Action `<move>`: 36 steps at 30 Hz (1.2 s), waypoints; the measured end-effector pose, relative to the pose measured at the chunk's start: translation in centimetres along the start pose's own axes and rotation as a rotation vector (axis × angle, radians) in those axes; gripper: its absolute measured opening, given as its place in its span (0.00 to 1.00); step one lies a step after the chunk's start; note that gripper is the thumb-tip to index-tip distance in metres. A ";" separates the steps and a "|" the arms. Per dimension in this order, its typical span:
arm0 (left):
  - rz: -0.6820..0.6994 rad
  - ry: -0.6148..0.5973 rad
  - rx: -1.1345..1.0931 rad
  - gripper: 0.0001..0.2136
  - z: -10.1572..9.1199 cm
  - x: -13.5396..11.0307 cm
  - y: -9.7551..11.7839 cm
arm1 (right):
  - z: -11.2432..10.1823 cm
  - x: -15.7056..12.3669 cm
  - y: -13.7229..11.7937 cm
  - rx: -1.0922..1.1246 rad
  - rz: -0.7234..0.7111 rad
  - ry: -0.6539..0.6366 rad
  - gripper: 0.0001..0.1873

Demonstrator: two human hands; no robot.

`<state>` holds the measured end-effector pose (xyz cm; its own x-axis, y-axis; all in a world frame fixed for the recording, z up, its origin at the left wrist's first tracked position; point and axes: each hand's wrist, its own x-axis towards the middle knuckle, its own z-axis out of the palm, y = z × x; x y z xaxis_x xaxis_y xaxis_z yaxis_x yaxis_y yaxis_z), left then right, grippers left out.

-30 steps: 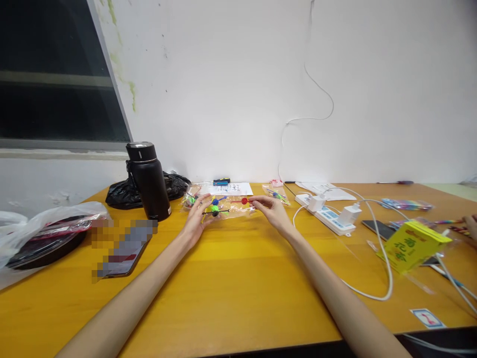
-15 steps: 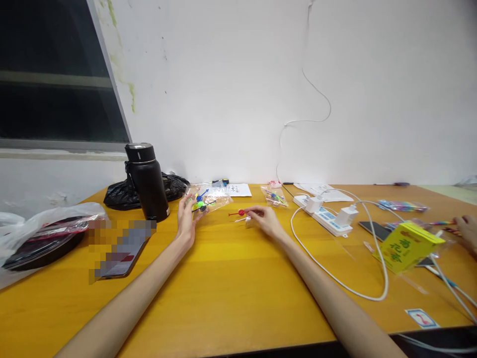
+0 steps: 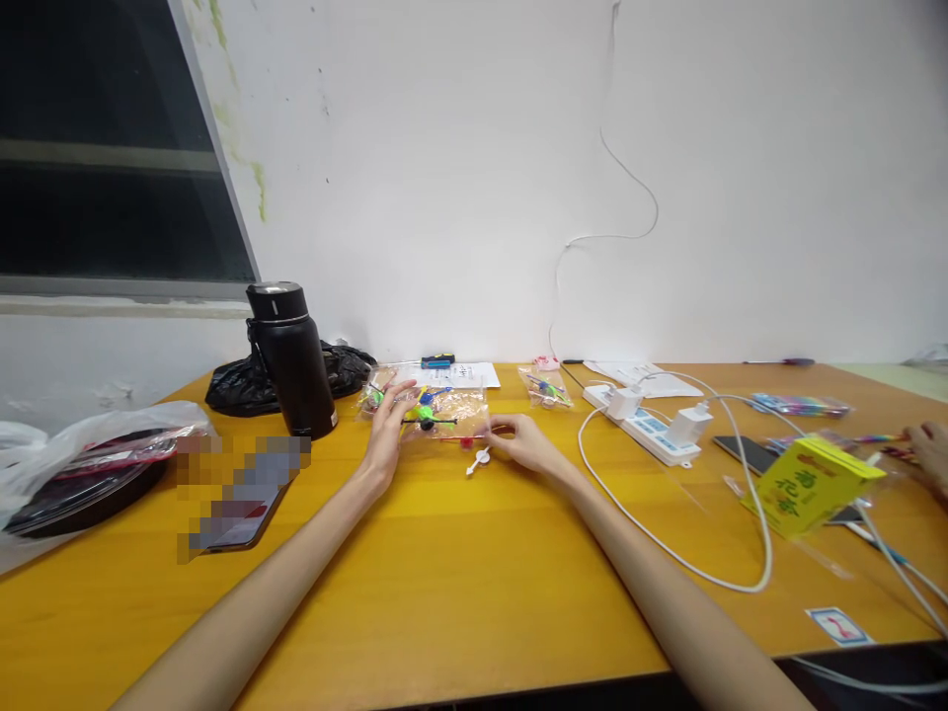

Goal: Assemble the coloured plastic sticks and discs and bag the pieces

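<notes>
A clear plastic bag (image 3: 474, 400) lies on the table between my hands, with green, blue and black arrow-shaped plastic pieces (image 3: 428, 415) at it. My left hand (image 3: 385, 434) rests on the bag's left part, fingers stretched out. At the bag's right edge, the fingers of my right hand (image 3: 524, 442) are pinched together on the plastic. A white arrow-shaped piece (image 3: 481, 458) sits just below those fingertips. Close by, a red piece (image 3: 466, 442) shows at the bag's lower edge; whether it is inside or under the plastic I cannot tell.
A black bottle (image 3: 290, 360) and a phone (image 3: 256, 504) stand and lie left. Behind are papers (image 3: 485, 374) and another small bag of pieces (image 3: 546, 387). A power strip (image 3: 656, 434), looping white cable and yellow box (image 3: 811, 484) occupy the right, near another person's hand (image 3: 929, 456).
My right hand has let go of the red and white pieces, which now lie lower by the bag. The bag has spread rightward, and my left hand has shifted slightly right.
</notes>
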<state>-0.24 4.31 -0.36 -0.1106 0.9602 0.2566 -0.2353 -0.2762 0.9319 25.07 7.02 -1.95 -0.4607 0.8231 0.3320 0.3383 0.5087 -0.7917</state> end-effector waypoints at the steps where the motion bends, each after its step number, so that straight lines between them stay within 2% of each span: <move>1: -0.001 -0.001 0.016 0.17 0.0 0.0 0.1 | 0.0 0.0 0.1 -0.019 -0.012 0.003 0.14; 3: 0.001 0.003 0.042 0.17 0.1 -0.1 0.1 | -0.1 0.1 0.1 -0.049 -0.023 0.006 0.11; 5: 0.006 0.005 0.046 0.16 0.1 0.0 0.1 | -0.1 0.2 0.0 -0.072 -0.030 0.070 0.10; 9: -0.005 0.014 0.042 0.17 0.1 0.0 0.0 | -0.6 0.2 -1.4 -0.081 -0.076 0.394 0.10; 12: -0.038 -0.004 0.015 0.17 0.1 0.0 0.2 | -1.0 0.1 -3.1 -0.123 -0.171 0.489 0.10; 16: -0.081 -0.057 -0.013 0.18 0.3 -0.3 0.6 | -0.8 -0.2 -4.8 -0.217 -0.318 0.442 0.07; 20: -0.104 -0.109 -0.020 0.19 0.4 -0.4 0.6 | -0.1 -0.3 -5.3 -0.169 -0.378 0.365 0.07; 23: -0.118 -0.139 -0.021 0.19 0.4 -0.5 0.5 | 0.2 -0.3 -5.3 -0.083 -0.354 0.279 0.14; 28: -0.100 -0.172 0.025 0.17 0.6 -0.7 0.6 | 0.4 -0.4 -5.0 -0.014 -0.235 0.143 0.24; 36: -0.068 -0.195 0.036 0.16 1.1 -1.2 0.8 | 0.9 -0.4 -4.7 0.069 -0.168 0.156 0.21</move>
<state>0.75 2.99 0.37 0.0943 0.9676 0.2343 -0.2007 -0.2121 0.9564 22.91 4.06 1.15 -0.3712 0.7605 0.5329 0.2082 0.6274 -0.7504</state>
